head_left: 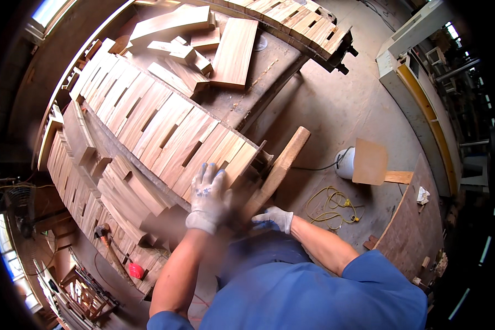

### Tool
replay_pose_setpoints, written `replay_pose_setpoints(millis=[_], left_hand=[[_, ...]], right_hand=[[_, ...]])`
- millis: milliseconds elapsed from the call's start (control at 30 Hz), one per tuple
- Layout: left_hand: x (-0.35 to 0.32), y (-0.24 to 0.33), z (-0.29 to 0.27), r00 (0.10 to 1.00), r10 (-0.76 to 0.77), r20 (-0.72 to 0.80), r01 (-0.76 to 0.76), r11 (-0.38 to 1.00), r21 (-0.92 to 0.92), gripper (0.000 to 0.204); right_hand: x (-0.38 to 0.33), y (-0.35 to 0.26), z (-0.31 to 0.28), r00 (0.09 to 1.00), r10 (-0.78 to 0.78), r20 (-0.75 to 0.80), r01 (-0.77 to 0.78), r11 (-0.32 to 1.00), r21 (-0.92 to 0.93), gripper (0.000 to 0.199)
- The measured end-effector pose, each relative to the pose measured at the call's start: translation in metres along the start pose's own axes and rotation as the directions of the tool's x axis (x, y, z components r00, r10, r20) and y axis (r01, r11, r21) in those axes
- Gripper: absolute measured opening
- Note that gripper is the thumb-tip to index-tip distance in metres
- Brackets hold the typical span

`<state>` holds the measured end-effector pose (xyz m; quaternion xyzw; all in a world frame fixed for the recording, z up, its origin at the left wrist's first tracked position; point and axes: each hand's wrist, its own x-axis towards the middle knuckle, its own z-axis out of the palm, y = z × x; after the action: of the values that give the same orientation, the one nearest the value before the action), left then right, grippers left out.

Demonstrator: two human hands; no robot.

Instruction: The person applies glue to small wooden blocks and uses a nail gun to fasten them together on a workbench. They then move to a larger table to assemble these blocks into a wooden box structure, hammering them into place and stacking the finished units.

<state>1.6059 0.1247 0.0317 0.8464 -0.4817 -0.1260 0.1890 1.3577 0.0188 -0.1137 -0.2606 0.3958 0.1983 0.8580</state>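
My left hand [206,201], in a pale work glove with blue marks, lies with fingers stretched out on the near end of a long row of glued-up wood strips [165,137]. Its palm is smeared by motion. Close to my waist is my gloved right hand [278,219], its fingers curled and partly hidden, beside the lower end of a thick wooden bar [283,168]. What those fingers hold does not show. The bar slants away past the end of the row, and its lower part is blurred.
Loose boards [234,55] lie on the bench beyond the row. More strips and a hammer [107,242] with a red tape measure [136,270] are at left. A white bucket [345,164] with a brown panel and a yellow cord [333,206] lie on the floor at right.
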Motion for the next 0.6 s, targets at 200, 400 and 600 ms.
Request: replay_pose_setpoints(millis=[200,400,600], left_hand=[[-0.001,-0.001,0.000,1.000,-0.001,0.000,0.001,1.000,-0.006,0.057],[-0.003,-0.004,0.003,1.000,0.010,-0.004,-0.010,0.999,-0.031,0.054],[-0.002,-0.003,0.003,1.000,0.008,-0.001,-0.008,1.000,-0.018,0.055]], right_hand=[[-0.017,-0.026,0.036,0.978,0.002,-0.207,-0.029,0.992,-0.125,0.042],[-0.023,-0.027,0.026,0.951,-0.114,-0.286,-0.026,0.897,-0.441,0.043],[-0.022,-0.026,0.016,0.966,-0.051,-0.253,-0.065,0.901,-0.429,0.041]])
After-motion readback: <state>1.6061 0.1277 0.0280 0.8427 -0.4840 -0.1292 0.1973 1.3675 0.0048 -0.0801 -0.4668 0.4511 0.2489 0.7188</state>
